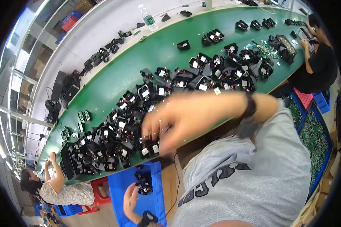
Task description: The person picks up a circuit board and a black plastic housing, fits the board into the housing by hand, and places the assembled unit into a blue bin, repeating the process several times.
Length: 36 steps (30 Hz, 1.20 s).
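My right hand (185, 115), smeared by motion, reaches across the near edge of the green table. Its curled fingertips are over a big heap of black plastic housings (121, 125) with red wires and white labels. Whether it holds one of them is not visible. Low in the picture, my left hand (130, 202) is beside a blue bin (155, 185), fingers spread and holding nothing. Inside that bin lie a few black housings (144, 185), close to the left fingertips.
The green table (161, 45) curves around, with small green circuit boards (267, 49) at right and a plastic bottle (147, 19) on the far ledge. Co-workers sit at left (64, 189) and right (322, 62). A red stool (101, 191) stands beside the bin.
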### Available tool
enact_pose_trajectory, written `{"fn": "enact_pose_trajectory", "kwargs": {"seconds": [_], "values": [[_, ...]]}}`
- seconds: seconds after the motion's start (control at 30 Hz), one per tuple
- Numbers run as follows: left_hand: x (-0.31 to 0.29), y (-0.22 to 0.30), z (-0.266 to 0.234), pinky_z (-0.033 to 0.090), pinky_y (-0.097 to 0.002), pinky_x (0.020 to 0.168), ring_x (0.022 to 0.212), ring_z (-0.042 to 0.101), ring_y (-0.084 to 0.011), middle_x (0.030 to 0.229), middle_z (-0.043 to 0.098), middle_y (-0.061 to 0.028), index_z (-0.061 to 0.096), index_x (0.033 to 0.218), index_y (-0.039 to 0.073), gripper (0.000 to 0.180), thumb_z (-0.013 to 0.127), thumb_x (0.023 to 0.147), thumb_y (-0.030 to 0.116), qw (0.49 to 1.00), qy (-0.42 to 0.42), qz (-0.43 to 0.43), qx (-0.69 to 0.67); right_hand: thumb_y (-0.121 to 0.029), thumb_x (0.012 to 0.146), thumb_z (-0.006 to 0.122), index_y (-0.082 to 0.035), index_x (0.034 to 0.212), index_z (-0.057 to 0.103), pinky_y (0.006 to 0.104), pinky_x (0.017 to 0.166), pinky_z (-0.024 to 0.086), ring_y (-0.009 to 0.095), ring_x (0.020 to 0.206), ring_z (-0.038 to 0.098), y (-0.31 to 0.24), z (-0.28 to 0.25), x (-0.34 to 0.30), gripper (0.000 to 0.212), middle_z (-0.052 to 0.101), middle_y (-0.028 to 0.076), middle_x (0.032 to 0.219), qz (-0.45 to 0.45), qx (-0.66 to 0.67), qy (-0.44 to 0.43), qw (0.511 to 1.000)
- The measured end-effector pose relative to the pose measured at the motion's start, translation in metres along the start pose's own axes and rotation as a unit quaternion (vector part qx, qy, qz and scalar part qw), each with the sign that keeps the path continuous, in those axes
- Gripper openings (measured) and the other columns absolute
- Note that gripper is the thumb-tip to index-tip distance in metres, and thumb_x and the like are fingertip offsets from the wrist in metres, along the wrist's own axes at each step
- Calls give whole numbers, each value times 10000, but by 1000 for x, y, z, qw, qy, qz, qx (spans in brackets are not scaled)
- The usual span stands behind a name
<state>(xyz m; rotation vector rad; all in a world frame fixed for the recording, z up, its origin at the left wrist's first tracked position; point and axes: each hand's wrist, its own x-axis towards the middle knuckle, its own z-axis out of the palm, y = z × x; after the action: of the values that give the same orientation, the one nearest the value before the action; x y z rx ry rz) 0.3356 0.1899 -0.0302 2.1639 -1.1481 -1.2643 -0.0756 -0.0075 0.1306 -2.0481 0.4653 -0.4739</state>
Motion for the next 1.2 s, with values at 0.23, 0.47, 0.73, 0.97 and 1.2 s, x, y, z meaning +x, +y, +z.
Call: {"fn": "enact_pose_trajectory", "kwargs": {"seconds": [0.23, 0.47, 0.73, 0.97, 1.2], "values": [[-68, 308, 45, 494, -381, 884, 1087, 572, -342, 1226, 568, -155, 532, 1290, 97, 522, 677, 793, 162, 811, -184, 457, 316, -724, 613, 694, -166, 1495, 215, 497, 1067, 312, 482, 1329, 295, 168, -264, -108, 1148, 223, 343, 1453, 454, -349, 257, 778], [96, 478, 193, 479, -449, 854, 987, 592, -379, 1064, 602, -224, 486, 1282, 115, 442, 553, 896, 320, 698, -102, 501, 502, -838, 529, 638, -195, 1488, 267, 535, 1099, 233, 440, 1398, 182, 290, -298, -110, 1212, 140, 327, 1499, 527, -198, 220, 797], [284, 508, 307, 485, -498, 874, 1063, 563, -430, 1202, 533, -236, 402, 1356, 193, 591, 635, 816, 250, 738, 41, 485, 467, -444, 501, 807, -128, 1002, 681, 511, 1022, 274, 467, 1189, 323, 302, -273, -90, 606, 447, 233, 1255, 395, -354, 144, 835], [270, 508, 326, 507, -489, 776, 951, 629, -380, 1003, 629, -198, 549, 1128, 88, 345, 600, 813, 221, 770, 102, 483, 405, -445, 513, 815, -156, 954, 682, 384, 866, 447, 269, 981, 578, 306, -296, -111, 543, 613, 118, 1014, 356, -340, 200, 847], [100, 477, 205, 511, -402, 697, 753, 645, -333, 786, 643, -192, 464, 1173, 22, 536, 640, 814, 379, 838, 129, 504, 165, -120, 631, 772, -85, 824, 571, 252, 546, 402, 100, 621, 502, 289, -307, -106, 281, 515, -30, 693, 369, -64, 173, 911]]}}
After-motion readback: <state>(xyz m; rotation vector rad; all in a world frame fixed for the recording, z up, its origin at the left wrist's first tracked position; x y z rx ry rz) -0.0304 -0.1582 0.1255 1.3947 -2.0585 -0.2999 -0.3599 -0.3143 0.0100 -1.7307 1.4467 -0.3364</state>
